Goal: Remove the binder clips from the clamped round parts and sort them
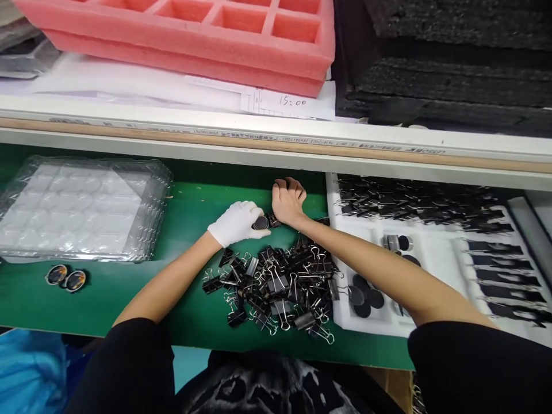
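Black round disc (260, 223) was in the gloved left hand (237, 221), over the green counter (207, 192), just past the far side of the clip pile (278, 282). That hand was part-closed, thumb and fingers around the disc's rim. Bare right hand (288, 202) was just beside it, fingers bent, near a black binder clip (275, 221); palm hidden, couldn't tell if it gripped anything. Handling, my read: disc looked light, stiff, smooth; probably slippery in a glove and easy to scuff, so rim hold made sense, fingertips off the flat face. Clip looked light with a stiff spring; wire handles seemed the place to squeeze, not the black body. Piled clips lay crossed, wires likely to snag; best lifted singly. More discs (366, 296) overlapped in the white tray (452, 261); edge grip seemed best there too.
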`<state>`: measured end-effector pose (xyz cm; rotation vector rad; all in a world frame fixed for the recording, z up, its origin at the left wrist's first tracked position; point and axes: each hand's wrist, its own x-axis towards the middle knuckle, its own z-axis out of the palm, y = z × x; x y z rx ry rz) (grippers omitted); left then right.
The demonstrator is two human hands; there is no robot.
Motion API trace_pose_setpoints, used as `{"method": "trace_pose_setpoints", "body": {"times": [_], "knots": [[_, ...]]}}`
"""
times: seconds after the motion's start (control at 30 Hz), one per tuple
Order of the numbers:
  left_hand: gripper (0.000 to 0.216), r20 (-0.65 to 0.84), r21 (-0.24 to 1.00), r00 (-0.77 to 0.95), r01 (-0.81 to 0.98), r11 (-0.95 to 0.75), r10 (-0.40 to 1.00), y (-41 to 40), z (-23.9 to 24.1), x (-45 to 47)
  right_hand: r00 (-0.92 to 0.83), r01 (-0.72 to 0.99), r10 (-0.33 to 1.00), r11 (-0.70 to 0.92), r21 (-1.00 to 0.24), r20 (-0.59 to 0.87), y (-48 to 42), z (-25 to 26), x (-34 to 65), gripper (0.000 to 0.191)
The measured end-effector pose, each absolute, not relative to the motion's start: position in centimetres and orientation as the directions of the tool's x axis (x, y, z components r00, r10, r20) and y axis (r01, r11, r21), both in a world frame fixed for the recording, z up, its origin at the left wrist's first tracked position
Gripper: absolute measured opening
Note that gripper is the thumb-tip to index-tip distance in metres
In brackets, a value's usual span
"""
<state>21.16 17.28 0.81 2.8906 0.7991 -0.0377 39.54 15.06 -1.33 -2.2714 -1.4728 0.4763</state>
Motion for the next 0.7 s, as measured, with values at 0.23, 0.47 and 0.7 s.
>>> {"method": "trace_pose_setpoints", "body": {"times": [0.23, 0.47, 0.7], "knots": [[0.055, -0.106, 0.150, 0.881, 0.473, -0.868, 0.462, 18.0, 1.1, 22.3, 0.368, 0.791, 0.928, -0.346, -0.504, -0.059, 15.0, -1.3, 39.6, 0.048], [0.052, -0.102, 0.182, 0.847, 0.532, -0.827, 0.522, 17.7, 1.3, 23.0, 0.378, 0.779, 0.924, -0.354, -0.518, -0.063, 14.9, -1.0, 39.3, 0.048], [0.044, -0.011, 0.189, 0.803, 0.586, -0.788, 0.595, 17.1, 1.7, 22.3, 0.287, 0.679, 0.936, -0.350, -0.645, -0.206, 15.5, 3.5, 41.5, 0.054]]}}
